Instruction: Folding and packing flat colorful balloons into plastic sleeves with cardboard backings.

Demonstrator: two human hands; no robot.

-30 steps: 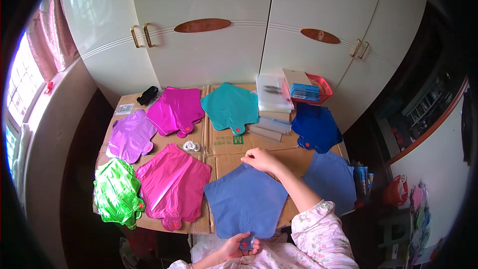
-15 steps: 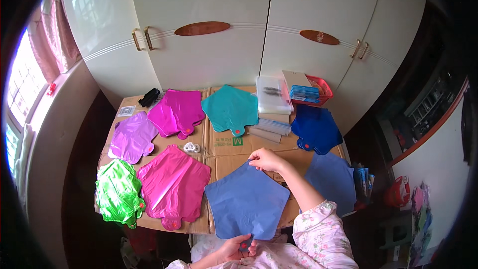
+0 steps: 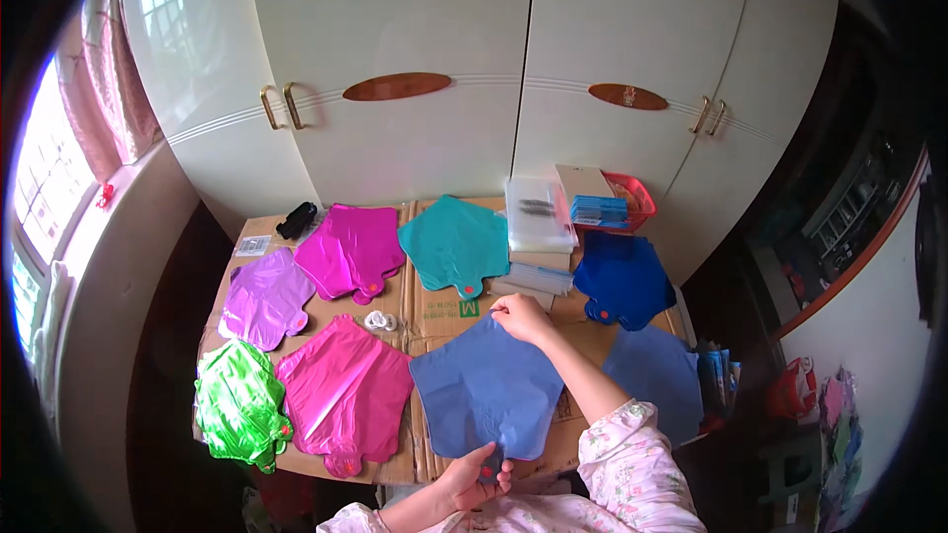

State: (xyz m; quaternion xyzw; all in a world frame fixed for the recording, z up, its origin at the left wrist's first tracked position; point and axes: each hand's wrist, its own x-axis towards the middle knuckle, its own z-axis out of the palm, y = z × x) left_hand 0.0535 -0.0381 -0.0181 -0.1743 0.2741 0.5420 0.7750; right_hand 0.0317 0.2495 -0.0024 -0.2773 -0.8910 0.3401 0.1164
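A flat, dull-blue, five-cornered foil balloon (image 3: 486,385) is stretched out in front of me at the near edge of the table. My right hand (image 3: 521,320) pinches its far corner between thumb and fingers. At the near end, my left hand (image 3: 472,481) grips the small neck tab, which bears a red dot; its thumb lies on top and the fingers curl beneath. Beside it on the left is a pink foil balloon (image 3: 346,395). A stack of similar dull-blue balloons (image 3: 654,383) lies to the right, partly behind my right forearm.
Around the cardboard-covered table (image 3: 439,336) lie green (image 3: 240,405), lilac (image 3: 265,298), magenta (image 3: 351,249), teal (image 3: 454,245) and dark-blue balloons (image 3: 624,278). White rolled ribbon (image 3: 380,321) sits mid-table. Clear bags (image 3: 539,222) and a red basket (image 3: 637,202) stand against the cabinet.
The whole scene sits lower in view as my head tilts up slightly. My left thumb has shifted up onto the blue balloon's neck. My right hand keeps its pinch on the far corner.
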